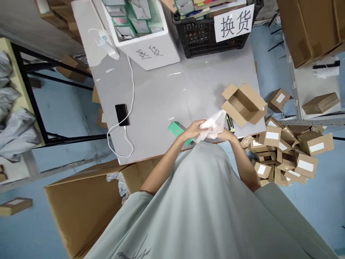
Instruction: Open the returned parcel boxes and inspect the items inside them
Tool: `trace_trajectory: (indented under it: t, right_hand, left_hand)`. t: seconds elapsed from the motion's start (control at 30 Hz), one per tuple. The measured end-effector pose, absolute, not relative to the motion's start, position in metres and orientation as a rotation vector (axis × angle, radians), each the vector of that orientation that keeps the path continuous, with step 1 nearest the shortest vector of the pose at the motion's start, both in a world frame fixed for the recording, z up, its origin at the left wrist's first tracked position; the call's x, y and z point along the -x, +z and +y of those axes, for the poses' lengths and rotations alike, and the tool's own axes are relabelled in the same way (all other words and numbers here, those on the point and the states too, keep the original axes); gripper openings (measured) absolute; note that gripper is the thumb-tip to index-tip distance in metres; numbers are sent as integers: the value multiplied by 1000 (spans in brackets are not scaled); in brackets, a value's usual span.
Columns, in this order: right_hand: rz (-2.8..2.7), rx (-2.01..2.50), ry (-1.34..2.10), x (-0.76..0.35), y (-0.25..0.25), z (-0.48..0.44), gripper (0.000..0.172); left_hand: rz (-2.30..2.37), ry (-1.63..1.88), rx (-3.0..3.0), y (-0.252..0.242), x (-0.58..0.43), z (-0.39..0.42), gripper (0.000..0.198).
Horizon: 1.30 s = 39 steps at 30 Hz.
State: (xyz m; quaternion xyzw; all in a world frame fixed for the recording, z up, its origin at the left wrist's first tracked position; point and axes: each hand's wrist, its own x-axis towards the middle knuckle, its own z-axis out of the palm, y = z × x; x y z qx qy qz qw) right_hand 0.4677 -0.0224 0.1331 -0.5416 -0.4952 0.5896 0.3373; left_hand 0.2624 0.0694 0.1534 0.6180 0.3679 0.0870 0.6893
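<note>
The left hand [195,128] and right hand [226,135] both pinch the crumpled white wrap [215,124] by the grey table's [153,104] near edge, and it looks light, soft and best held by its sides.

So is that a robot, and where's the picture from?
No robot: this is a person working bare-handed. The camera sits on their head, looking forward and down, so their shirt shows. The left hand grips a crumpled white wrapping; the right hand is at its other side, partly hidden. On the grey table lie a green box, an open cardboard box, a small tool and a black gadget with a white cable. Behind them stand a white bin and a black crate.
</note>
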Motion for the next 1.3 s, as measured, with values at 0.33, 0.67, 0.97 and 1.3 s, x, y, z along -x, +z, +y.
trace_trajectory:
  t: [0.33, 0.67, 0.97, 1.3]
  right_hand:
    - [-720, 1288, 1439, -536, 138, -56, 89]
    - [-638, 1676, 836, -581, 140, -45, 63]
    - [-1326, 2088, 535, -609, 143, -19, 56]
    - [-1411, 2657, 1024, -626, 113, 27, 34]
  left_hand:
    - [890, 209, -1404, 167, -318, 72, 68]
    - [683, 460, -1807, 164, -409, 61, 80]
    - [1011, 487, -1684, 121, -503, 109, 46]
    - [1052, 364, -1756, 114, -427, 95, 42]
